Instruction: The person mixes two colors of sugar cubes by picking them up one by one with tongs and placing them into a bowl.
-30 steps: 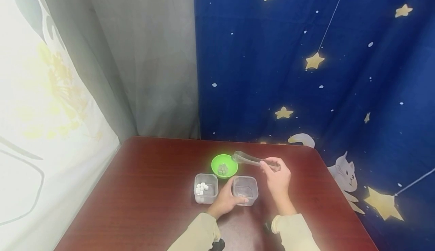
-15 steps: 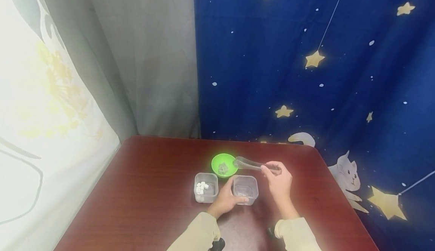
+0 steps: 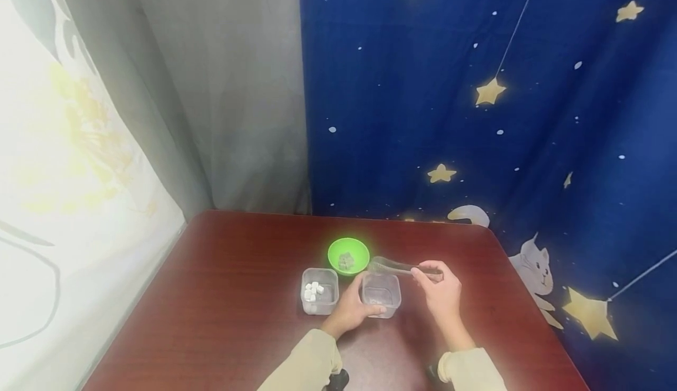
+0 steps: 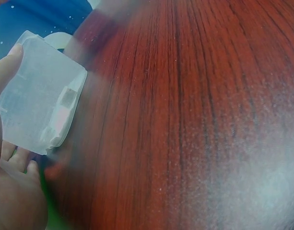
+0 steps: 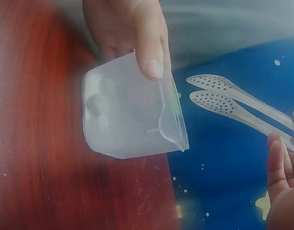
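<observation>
My left hand [image 3: 351, 308] grips a clear square container [image 3: 382, 297], thumb on its near wall and fingers round its left side. In the right wrist view a blurred small thing shows through the wall of that container [image 5: 123, 110]. My right hand [image 3: 442, 290] pinches clear tongs [image 3: 394, 266], whose perforated tips [image 5: 211, 103] stand slightly apart beside the container's rim, with nothing between them. Behind the left hand is a green bowl [image 3: 359, 253] with greyish pieces [image 3: 345, 261]. A second clear container [image 3: 329, 304], left of the hand, holds several white cubes [image 3: 314, 288].
The reddish-brown table [image 3: 238, 285] extends around the containers and bowl. A grey curtain [image 3: 254, 97] and a blue star-patterned curtain [image 3: 391, 114] hang behind it, and a pale curtain [image 3: 79, 203] hangs at the left.
My right hand has moved toward me and slightly right, bringing the tong tips from the green bowl's rim to the held container's far edge. My left hand has stayed in place.
</observation>
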A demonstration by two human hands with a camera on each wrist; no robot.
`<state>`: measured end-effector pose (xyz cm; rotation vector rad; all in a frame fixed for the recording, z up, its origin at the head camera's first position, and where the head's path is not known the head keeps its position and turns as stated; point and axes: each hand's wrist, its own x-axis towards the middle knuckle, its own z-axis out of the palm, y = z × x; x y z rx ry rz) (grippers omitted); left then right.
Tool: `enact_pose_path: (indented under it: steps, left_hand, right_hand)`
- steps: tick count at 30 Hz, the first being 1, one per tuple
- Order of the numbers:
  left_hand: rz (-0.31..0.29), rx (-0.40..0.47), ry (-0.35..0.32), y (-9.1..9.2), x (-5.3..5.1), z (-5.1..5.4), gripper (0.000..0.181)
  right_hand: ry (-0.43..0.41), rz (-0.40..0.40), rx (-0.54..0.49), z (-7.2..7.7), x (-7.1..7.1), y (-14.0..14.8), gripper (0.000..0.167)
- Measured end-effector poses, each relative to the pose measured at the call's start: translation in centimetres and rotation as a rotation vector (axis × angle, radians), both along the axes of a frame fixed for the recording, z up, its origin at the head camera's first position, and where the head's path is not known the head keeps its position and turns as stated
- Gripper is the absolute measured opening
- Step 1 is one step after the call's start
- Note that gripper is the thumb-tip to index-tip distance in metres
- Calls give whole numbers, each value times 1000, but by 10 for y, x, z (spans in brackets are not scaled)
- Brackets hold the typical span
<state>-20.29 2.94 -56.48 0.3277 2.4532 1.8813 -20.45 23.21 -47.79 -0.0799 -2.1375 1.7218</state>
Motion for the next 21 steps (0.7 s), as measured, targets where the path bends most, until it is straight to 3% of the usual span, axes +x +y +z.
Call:
enact_pose_path:
  steps: [10,21]
  left_hand:
    - [-7,-10,6,-1,0,-1,87]
    - [-33,27,28,-2,-1,-1,83]
  right_hand:
    - [-35,41,27,-5,7,5,20]
    - [-108,149,261,-16,9,10,21]
